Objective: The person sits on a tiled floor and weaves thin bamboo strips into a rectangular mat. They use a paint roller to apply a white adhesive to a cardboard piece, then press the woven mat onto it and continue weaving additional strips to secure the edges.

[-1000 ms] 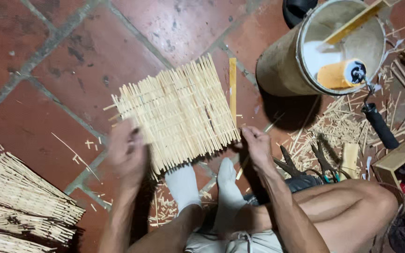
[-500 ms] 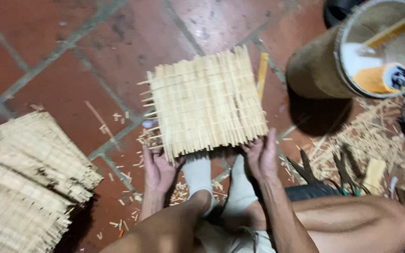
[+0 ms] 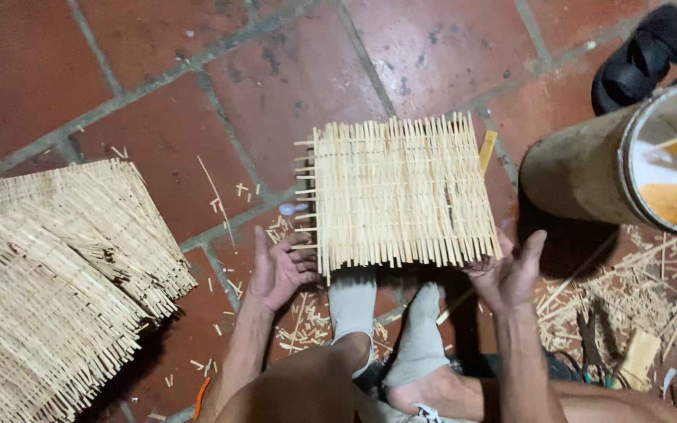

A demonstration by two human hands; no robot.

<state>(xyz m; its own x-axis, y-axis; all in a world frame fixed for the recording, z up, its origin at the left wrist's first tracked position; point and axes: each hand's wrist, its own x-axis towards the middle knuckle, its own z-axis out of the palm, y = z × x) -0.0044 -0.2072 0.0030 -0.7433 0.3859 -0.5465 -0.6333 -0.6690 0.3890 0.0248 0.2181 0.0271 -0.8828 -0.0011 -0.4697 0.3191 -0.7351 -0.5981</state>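
Note:
A square woven mat of thin bamboo slats (image 3: pixel 401 192) is held up over the red tile floor, just beyond my two socked feet (image 3: pixel 389 321). My left hand (image 3: pixel 277 270) grips its lower left edge, fingers curled around the protruding slat ends. At the lower right corner my right hand (image 3: pixel 511 270) supports the mat, thumb up, fingers underneath. One wider flat bamboo strip (image 3: pixel 486 151) sticks out behind the mat's upper right corner.
A stack of similar woven bamboo mats (image 3: pixel 56 282) lies at the left. A large cylindrical container (image 3: pixel 581 168) lies on its side at the right, a black sandal (image 3: pixel 640 55) beyond it. Bamboo offcuts and hand tools (image 3: pixel 636 313) litter the floor at lower right.
The view has shifted right, bringing the mat stack further in. The mat has been turned square to me, and both hands have moved to its lower corners.

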